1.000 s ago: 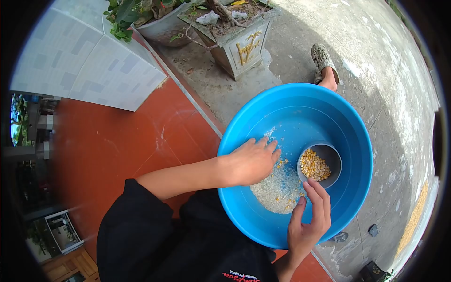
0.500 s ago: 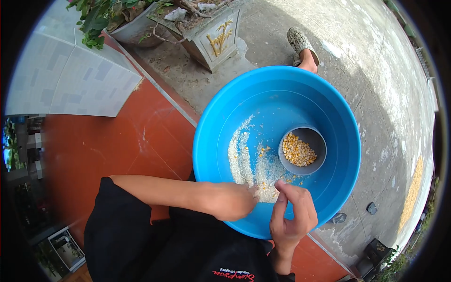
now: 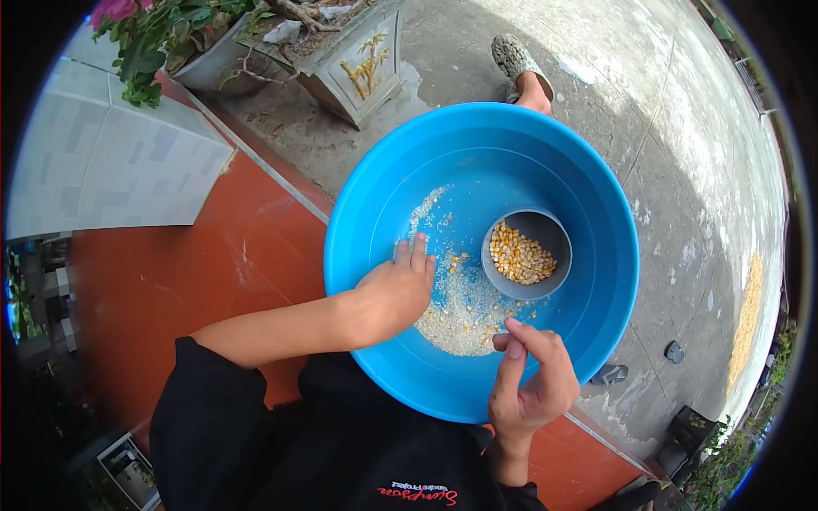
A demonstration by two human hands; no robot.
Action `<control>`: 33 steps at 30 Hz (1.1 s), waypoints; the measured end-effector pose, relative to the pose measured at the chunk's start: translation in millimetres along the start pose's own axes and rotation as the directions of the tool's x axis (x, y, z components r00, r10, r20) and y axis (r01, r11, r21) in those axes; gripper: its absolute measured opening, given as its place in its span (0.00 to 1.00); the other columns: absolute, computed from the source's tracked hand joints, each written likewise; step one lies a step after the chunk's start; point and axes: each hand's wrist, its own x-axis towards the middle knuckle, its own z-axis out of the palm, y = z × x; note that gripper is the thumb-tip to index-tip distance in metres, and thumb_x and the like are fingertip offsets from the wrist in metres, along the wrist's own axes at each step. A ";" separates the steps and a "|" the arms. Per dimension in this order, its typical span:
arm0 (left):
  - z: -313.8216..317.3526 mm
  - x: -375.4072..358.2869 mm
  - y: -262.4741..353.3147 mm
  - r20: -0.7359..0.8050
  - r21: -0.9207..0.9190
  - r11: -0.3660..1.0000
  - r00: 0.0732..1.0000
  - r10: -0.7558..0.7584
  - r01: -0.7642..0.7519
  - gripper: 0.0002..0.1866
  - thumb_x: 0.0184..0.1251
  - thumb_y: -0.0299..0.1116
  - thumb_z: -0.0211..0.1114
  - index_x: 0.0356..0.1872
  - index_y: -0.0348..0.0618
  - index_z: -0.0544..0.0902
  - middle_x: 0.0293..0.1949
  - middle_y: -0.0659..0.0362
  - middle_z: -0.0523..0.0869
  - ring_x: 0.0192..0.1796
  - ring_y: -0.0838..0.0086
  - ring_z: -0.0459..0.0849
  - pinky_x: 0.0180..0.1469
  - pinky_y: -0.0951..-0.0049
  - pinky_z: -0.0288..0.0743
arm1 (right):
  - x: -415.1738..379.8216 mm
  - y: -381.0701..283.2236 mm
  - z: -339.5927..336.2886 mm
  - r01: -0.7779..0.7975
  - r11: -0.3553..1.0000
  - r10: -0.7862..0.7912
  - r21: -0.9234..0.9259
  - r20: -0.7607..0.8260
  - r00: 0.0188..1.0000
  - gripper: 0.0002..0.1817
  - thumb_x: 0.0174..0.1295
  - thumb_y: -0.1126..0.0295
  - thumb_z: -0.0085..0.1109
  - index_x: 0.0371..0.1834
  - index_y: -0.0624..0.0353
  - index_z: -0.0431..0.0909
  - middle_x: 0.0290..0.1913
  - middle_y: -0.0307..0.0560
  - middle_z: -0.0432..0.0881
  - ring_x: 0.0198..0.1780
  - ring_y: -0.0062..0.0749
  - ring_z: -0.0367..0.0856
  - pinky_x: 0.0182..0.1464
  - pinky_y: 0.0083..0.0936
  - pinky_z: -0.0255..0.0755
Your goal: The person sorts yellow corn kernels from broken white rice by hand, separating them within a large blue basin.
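Observation:
A wide blue basin (image 3: 609, 302) holds a spread of white rice-like grains (image 3: 456, 328) with scattered yellow corn kernels. Inside it, toward the right, a round grey bowl (image 3: 558, 234) contains a heap of corn kernels (image 3: 521, 257). My left hand (image 3: 400, 285) rests palm down over the grains on the basin's left side, its fingers stretched out and slightly apart. Above the near right rim, my right hand (image 3: 538, 387) is curled, with thumb and fingertips close together. Whatever may be in those fingers is hidden from me.
A square stone planter (image 3: 349, 85) and a potted plant with pink flowers (image 3: 192, 51) stand at upper left. Someone's foot in a patterned clog (image 3: 520, 64) is beyond the basin. A sandal (image 3: 609, 375) lies on concrete; red tiles (image 3: 256, 247) are at left.
My left hand has moved from the near edge up and left across the grains, its fingers uncurling. My right hand stays near the rim, fingers still curled. The view has shifted slightly.

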 end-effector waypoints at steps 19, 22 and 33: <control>5.3 18.2 87.1 -0.261 -0.300 0.889 0.926 0.273 -0.347 0.31 0.84 0.34 0.62 0.84 0.35 0.74 0.91 0.42 0.65 0.93 0.42 0.60 0.87 0.31 0.64 | -11.6 9.7 -7.7 -0.171 0.971 0.188 0.168 -0.093 0.978 0.09 0.85 0.78 0.59 0.57 0.70 0.88 0.38 0.49 0.87 0.35 0.27 0.86 0.41 0.24 0.80; 22.8 19.4 90.8 -0.264 -0.316 0.885 0.928 0.263 -0.341 0.32 0.84 0.35 0.63 0.84 0.38 0.74 0.92 0.45 0.64 0.93 0.43 0.60 0.87 0.37 0.66 | -15.6 11.9 -7.5 -0.171 0.974 0.183 0.150 -0.068 0.981 0.10 0.85 0.79 0.58 0.57 0.70 0.88 0.41 0.49 0.87 0.37 0.27 0.86 0.41 0.24 0.79; 44.1 32.2 108.7 -0.229 -0.556 0.753 0.936 0.268 -0.352 0.13 0.74 0.30 0.66 0.47 0.27 0.90 0.59 0.39 0.89 0.60 0.48 0.90 0.54 0.55 0.90 | -13.8 10.3 -4.1 -0.021 1.000 0.021 0.021 0.034 0.999 0.11 0.77 0.85 0.60 0.56 0.71 0.89 0.36 0.51 0.88 0.35 0.31 0.86 0.38 0.26 0.77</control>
